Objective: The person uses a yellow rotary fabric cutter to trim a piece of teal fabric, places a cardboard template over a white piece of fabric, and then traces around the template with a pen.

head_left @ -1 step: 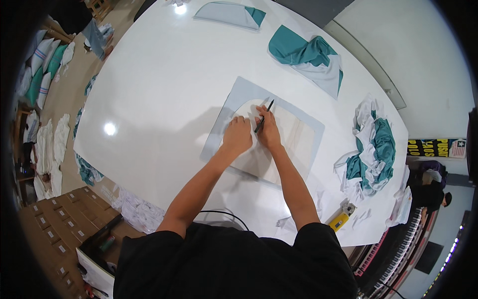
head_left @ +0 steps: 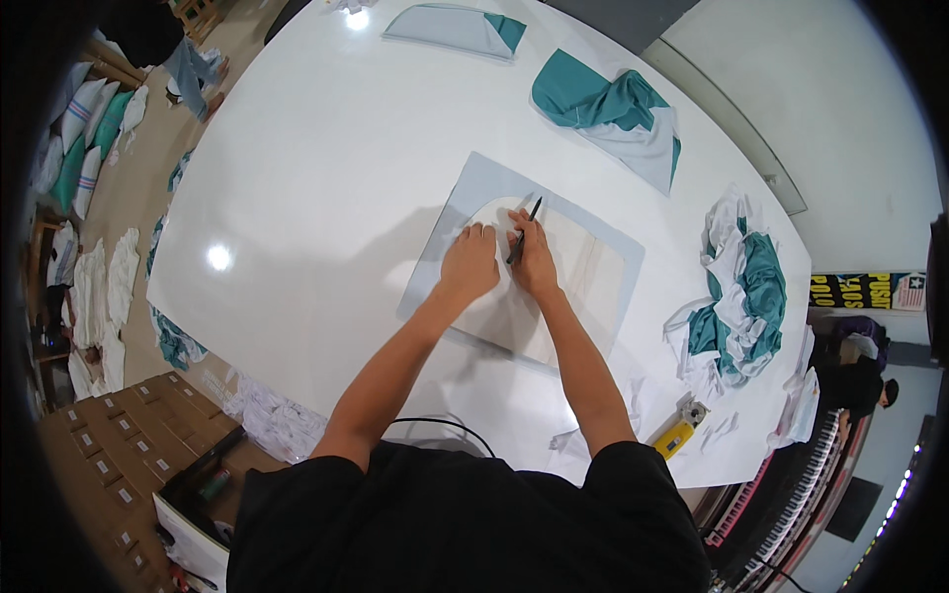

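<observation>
Item one: a thin dark pen (head_left: 524,232), in my right hand (head_left: 535,265), grip clenched around its shaft, tip angled up toward the curved top edge of a pale beige card pattern piece (head_left: 573,272). I judge the pen sits there to follow that edge.

Item two: the pattern piece lies on a flat pale grey-blue fabric panel (head_left: 465,203), near the middle of the large white bench (head_left: 326,148).

Item three: my left hand (head_left: 470,265), palm down, fingers spread flat on the pattern just beside the right hand; it holds nothing, grip released, and seems to press the card so it cannot slide.

Item four, further out: a folded grey and teal fabric piece (head_left: 455,28) at the far edge; a crumpled teal and white garment (head_left: 608,109) to its right; a heap of teal and white offcuts (head_left: 741,296) at the right side.

Item five: a small yellow hand tool (head_left: 677,432) near the front right edge, well apart from both hands.

Item six: brown cardboard boxes (head_left: 119,445) on the floor at lower left.
</observation>
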`<state>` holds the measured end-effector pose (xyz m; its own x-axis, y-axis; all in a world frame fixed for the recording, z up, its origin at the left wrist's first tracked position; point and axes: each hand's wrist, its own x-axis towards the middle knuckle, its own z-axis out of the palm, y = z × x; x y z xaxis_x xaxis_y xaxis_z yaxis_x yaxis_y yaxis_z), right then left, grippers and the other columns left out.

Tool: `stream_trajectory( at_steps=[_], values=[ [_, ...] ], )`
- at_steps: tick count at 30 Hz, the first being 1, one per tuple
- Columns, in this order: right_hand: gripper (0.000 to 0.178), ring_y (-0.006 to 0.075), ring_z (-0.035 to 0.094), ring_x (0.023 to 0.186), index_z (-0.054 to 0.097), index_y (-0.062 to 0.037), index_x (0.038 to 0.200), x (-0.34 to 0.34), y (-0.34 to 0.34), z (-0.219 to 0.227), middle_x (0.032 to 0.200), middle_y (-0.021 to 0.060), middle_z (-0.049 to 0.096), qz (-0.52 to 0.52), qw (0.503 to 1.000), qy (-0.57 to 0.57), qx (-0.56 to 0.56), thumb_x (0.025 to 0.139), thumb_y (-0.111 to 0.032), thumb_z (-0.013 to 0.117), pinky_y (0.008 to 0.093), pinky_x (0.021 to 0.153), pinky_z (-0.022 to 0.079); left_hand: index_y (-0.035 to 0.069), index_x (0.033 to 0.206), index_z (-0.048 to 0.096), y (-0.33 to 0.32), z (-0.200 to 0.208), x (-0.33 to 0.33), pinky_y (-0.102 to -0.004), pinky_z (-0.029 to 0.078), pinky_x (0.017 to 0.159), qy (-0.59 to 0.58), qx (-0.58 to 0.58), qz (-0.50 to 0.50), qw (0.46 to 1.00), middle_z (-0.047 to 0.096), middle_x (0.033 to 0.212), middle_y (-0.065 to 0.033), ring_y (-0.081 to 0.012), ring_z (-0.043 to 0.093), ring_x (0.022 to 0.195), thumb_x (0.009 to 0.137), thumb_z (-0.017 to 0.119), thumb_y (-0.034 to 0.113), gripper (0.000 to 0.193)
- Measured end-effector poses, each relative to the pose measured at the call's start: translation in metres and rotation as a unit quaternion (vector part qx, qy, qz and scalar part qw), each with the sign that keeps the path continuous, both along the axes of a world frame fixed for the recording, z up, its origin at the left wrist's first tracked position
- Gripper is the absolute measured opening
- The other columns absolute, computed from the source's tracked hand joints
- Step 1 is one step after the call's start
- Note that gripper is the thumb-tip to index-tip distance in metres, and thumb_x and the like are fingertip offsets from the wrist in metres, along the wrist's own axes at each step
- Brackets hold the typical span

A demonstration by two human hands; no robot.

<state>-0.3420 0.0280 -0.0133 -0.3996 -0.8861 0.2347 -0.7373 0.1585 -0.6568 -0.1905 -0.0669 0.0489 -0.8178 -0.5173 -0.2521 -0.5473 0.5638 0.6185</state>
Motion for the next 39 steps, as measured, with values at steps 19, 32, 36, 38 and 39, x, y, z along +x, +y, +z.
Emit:
stream_trajectory(
  at_steps=[19, 32, 36, 38, 39],
  values=[
    [0.033, 0.0207, 0.065, 0.108, 0.057, 0.0017, 0.133, -0.009, -0.008, 0.004, 0.116, 0.0127, 0.068, -0.104, 0.965, -0.189, -0.152, 0.112, -0.022, 0.047, 0.0353, 0.097, 0.052, 0.004, 0.158, 0.038, 0.013, -0.047, -0.015, -0.0604, 0.016, 0.125, 0.029, -0.158, -0.054, 0.986, 0.019, 0.164, -0.0335, -0.0528, 0.018, 0.153, 0.079, 0.077, 0.060, 0.103],
    [0.019, 0.0176, 0.074, 0.082, 0.062, 0.0053, 0.105, -0.019, -0.076, 0.024, 0.086, 0.0124, 0.072, -0.060, 0.981, -0.175, -0.057, 0.103, -0.014, 0.063, 0.0297, 0.075, 0.057, 0.007, 0.161, 0.033, 0.018, -0.033, -0.018, -0.0589, 0.014, 0.126, -0.047, -0.208, -0.063, 0.975, 0.024, 0.166, -0.0283, -0.0499, 0.020, 0.154, 0.074, 0.078, 0.071, 0.117],
    [0.020, 0.0190, 0.074, 0.083, 0.062, 0.0058, 0.106, -0.015, -0.077, 0.026, 0.087, 0.0140, 0.072, -0.064, 0.985, -0.157, -0.041, 0.103, -0.014, 0.063, 0.0314, 0.077, 0.058, 0.005, 0.161, 0.032, 0.018, -0.035, -0.020, -0.0601, 0.013, 0.126, -0.055, -0.209, -0.067, 0.974, 0.024, 0.166, -0.0283, -0.0498, 0.019, 0.154, 0.074, 0.077, 0.072, 0.119],
    [0.020, 0.0207, 0.075, 0.083, 0.063, 0.0055, 0.106, -0.016, -0.078, 0.024, 0.088, 0.0151, 0.073, -0.064, 0.985, -0.155, -0.045, 0.103, -0.014, 0.063, 0.0331, 0.078, 0.058, 0.004, 0.161, 0.031, 0.018, -0.035, -0.020, -0.0607, 0.012, 0.126, -0.057, -0.206, -0.069, 0.974, 0.023, 0.166, -0.0284, -0.0497, 0.019, 0.155, 0.073, 0.077, 0.073, 0.120],
    [0.020, 0.0215, 0.075, 0.083, 0.063, 0.0054, 0.105, -0.016, -0.079, 0.023, 0.088, 0.0156, 0.073, -0.064, 0.985, -0.154, -0.047, 0.102, -0.014, 0.063, 0.0340, 0.079, 0.058, 0.004, 0.161, 0.032, 0.018, -0.035, -0.021, -0.0607, 0.012, 0.126, -0.058, -0.205, -0.070, 0.974, 0.023, 0.166, -0.0284, -0.0497, 0.019, 0.155, 0.073, 0.077, 0.073, 0.120]
  ],
)
